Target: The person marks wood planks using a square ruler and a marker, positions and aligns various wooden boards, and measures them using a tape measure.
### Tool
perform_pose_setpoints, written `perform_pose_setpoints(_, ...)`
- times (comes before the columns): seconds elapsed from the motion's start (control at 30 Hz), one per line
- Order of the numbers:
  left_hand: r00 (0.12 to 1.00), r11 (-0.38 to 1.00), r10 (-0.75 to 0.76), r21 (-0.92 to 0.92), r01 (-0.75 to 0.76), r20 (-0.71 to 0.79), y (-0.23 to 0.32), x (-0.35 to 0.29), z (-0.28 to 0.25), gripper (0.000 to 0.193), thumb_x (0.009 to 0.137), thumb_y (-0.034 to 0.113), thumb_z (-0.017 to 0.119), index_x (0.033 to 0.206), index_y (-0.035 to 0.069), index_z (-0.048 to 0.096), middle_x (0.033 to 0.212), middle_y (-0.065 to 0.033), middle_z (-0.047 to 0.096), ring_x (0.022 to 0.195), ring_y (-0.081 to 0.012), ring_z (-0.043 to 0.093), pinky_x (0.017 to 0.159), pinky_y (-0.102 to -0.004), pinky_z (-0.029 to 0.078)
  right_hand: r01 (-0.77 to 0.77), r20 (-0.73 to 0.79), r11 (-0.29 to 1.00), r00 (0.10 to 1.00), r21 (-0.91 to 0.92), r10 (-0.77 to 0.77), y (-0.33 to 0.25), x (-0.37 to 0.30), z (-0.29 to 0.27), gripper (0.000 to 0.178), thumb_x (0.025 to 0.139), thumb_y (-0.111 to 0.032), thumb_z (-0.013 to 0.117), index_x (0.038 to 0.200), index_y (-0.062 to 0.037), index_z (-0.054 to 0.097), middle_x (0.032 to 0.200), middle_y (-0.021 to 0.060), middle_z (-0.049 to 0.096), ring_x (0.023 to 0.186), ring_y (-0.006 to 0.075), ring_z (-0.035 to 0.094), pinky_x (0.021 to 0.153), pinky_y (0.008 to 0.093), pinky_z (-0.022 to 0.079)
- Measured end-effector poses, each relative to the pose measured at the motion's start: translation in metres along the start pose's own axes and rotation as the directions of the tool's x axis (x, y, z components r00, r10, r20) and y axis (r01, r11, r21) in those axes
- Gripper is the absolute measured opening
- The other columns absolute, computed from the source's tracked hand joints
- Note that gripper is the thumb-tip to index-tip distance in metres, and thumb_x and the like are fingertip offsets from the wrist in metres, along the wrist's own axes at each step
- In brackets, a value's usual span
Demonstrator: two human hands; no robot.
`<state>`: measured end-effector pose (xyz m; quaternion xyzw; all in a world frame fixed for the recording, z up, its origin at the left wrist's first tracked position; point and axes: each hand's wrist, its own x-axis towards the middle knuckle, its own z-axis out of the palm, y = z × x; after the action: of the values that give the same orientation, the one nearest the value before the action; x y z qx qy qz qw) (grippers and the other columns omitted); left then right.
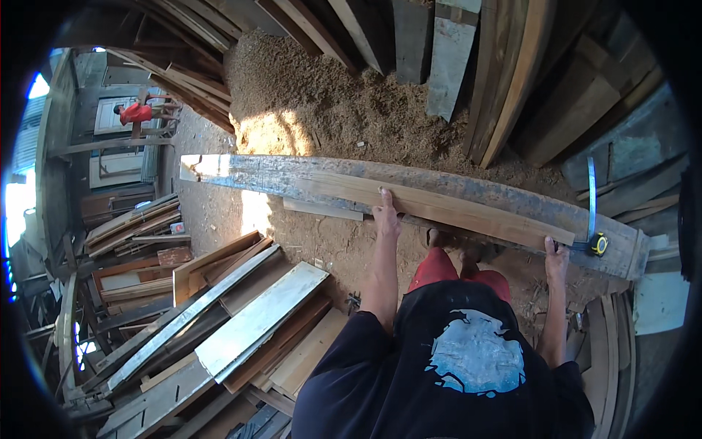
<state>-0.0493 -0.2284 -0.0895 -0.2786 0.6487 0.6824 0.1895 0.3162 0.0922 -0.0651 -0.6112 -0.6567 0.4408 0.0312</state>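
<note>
A long light-brown wooden plank (pixel 453 210) lies along a thick, worn bench beam (pixel 285 170) in front of me. My left hand (pixel 386 214) is closed on the plank's near edge around its middle, thumb on top. At the plank's right end, my right hand (pixel 556 260) grips the near corner. Just beyond that end rests a yellow-and-black tape measure (pixel 599 244) on the beam. A thin, pale straight strip (pixel 592 192) reaches across the beam beside it; whether it belongs to the tape or is a separate tool, I cannot tell.
Sawdust and shavings (pixel 314 95) are heaped beyond the beam. Boards (pixel 453 58) lean at the far side. At the left are stacked timbers, with a white-faced board (pixel 259 318) on top. A short board (pixel 322 209) sits under the beam. A person in red (pixel 137 112) stands far left.
</note>
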Motion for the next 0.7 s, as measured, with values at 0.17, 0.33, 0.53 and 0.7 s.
perform_pose_setpoints(0.17,0.999,1.000,0.031,-0.001,-0.031,-0.021,-0.015,0.015,-0.006,0.069,0.089,0.052,0.077,0.120,0.001,0.043,0.116,-0.0124,0.057,0.109,-0.0213,0.058,0.097,-0.0392,0.051,0.018,-0.078,0.999,0.997,-0.027,-0.020,0.001,-0.002,0.004,0.046,0.096,-0.037,0.073,0.106,0.0077,0.071,0.106,0.0175,0.072,0.102,0.0237,0.065,0.094,0.0395,0.048)
perform_pose_setpoints(0.33,0.998,0.998,0.037,-0.060,-0.034,0.050,-0.010,0.011,-0.004,0.069,0.091,0.048,0.077,0.126,0.000,0.042,0.124,-0.0137,0.058,0.114,-0.0210,0.058,0.099,-0.0389,0.050,0.023,-0.031,0.994,0.999,-0.108,-0.027,-0.013,-0.008,0.001,0.045,0.098,-0.036,0.071,0.106,0.0078,0.071,0.102,0.0170,0.073,0.097,0.0227,0.066,0.090,0.0389,0.050)
perform_pose_setpoints(0.53,0.998,0.998,0.056,-0.033,-0.055,0.027,-0.010,0.023,-0.008,0.069,0.092,0.048,0.076,0.128,0.000,0.042,0.126,-0.0142,0.058,0.112,-0.0212,0.060,0.098,-0.0388,0.051,0.025,-0.025,0.997,0.999,-0.079,-0.027,-0.007,-0.004,0.005,0.046,0.095,-0.037,0.072,0.104,0.0089,0.071,0.099,0.0202,0.074,0.093,0.0235,0.067,0.086,0.0398,0.051)
perform_pose_setpoints(0.7,0.991,0.999,-0.036,-0.008,0.037,0.127,-0.003,-0.007,0.008,0.074,0.090,0.055,0.075,0.128,0.001,0.043,0.125,-0.0174,0.057,0.107,-0.0296,0.064,0.090,-0.0527,0.054,-0.017,0.053,0.999,0.998,-0.032,0.019,-0.005,-0.001,-0.004,0.050,0.092,-0.040,0.075,0.110,0.0061,0.069,0.106,0.0154,0.071,0.102,0.0234,0.062,0.092,0.0396,0.048)
